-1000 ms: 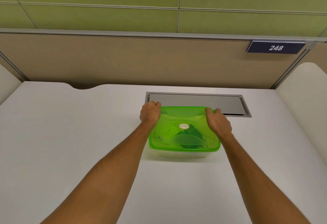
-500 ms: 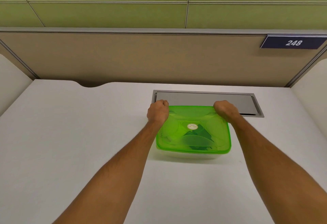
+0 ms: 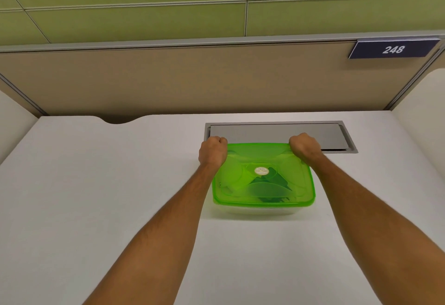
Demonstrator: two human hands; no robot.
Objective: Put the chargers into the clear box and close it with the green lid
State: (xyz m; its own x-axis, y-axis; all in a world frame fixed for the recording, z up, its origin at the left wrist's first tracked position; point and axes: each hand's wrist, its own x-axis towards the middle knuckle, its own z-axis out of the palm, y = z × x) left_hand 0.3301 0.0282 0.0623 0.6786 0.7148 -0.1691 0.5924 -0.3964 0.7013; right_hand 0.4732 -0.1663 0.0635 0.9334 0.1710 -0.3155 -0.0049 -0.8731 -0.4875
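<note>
Evidently sealing: the left hand (image 3: pixel 213 151) and right hand (image 3: pixel 304 146), both clenched, press the far corners of the green lid (image 3: pixel 240 177) onto the clear box (image 3: pixel 260 210) on the white desk (image 3: pixel 96 184); dark chargers (image 3: pixel 269 187) show inside.

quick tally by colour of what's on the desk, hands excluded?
Green: 1, the lid
Clear: 1, the box under it
Dark: shapes inside, count unreadable through the lid
Grey: 1, the desk flap
Total: 3 countable, plus the contents
</note>
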